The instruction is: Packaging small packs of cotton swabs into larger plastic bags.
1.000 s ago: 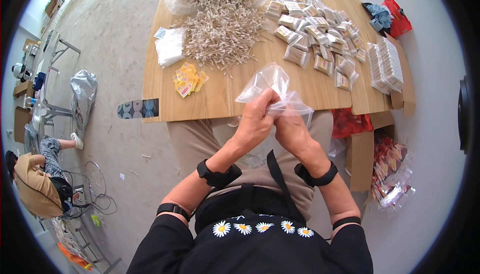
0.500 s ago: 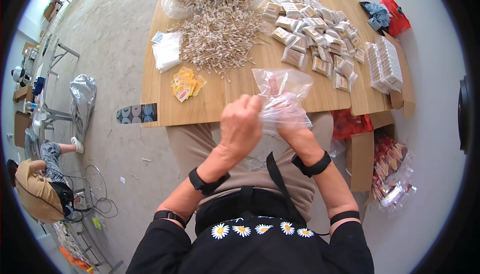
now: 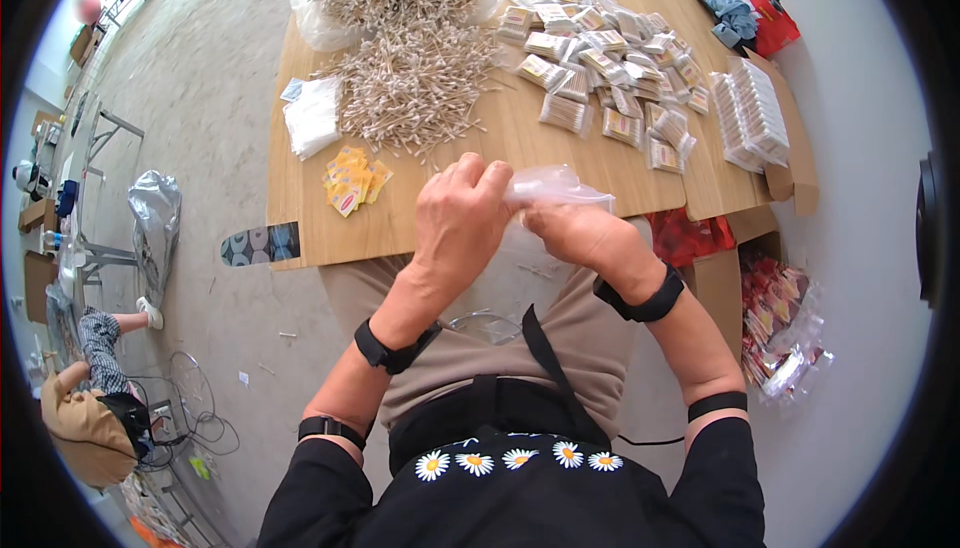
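Note:
Over the table's near edge I hold a clear plastic bag [image 3: 558, 186], gathered and crumpled between my two hands. My left hand [image 3: 462, 216] is closed on its left side, knuckles up. My right hand [image 3: 585, 236] has its fingers curled in against the bag's lower part, close to the left. Some of the film hangs below the hands; the fingertips are partly hidden. Just left of my left hand lie yellow printed cards [image 3: 350, 185]. Beyond the hands is a heap of loose cotton swabs [image 3: 410, 88], with many small packs of cotton swabs [image 3: 622, 128] to its right.
A large clear bag [image 3: 312, 10] of swabs stands at the back of the wooden table [image 3: 460, 153]. Flat plastic bags [image 3: 312, 123] lie at left. Stacked swab packs [image 3: 745, 118] sit by a cardboard box [image 3: 795, 138] at right. Another person [image 3: 90, 418] is at far left.
My right hand has turned from palm-up beneath the spread bag to a curled grip on it. The bag is now bunched up, and the whole view has shifted slightly.

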Demonstrator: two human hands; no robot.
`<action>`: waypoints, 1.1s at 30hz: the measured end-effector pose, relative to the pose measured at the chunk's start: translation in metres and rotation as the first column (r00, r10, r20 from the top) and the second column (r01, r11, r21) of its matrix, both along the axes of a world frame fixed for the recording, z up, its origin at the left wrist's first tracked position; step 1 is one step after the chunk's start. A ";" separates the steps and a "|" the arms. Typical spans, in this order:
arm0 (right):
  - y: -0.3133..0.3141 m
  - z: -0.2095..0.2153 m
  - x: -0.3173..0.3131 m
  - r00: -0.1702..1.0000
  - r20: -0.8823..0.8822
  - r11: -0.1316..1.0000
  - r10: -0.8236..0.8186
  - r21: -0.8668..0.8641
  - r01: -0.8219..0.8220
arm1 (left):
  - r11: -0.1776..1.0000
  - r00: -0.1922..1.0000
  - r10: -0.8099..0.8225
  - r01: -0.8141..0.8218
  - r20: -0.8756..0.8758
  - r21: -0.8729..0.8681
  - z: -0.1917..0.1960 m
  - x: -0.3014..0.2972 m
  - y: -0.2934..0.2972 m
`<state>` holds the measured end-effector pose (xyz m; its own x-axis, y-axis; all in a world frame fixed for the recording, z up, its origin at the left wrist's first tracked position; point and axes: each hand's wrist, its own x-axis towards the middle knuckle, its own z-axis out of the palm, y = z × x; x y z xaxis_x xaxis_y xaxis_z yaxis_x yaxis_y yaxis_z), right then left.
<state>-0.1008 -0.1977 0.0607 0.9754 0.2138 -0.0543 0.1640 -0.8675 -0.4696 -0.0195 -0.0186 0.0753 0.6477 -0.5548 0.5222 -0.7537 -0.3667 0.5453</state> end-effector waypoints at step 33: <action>-0.165 -0.102 0.046 0.715 0.389 0.681 -0.581 -0.250 0.689 | 0.966 0.935 0.258 -0.254 -0.245 0.048 0.026 0.025 0.004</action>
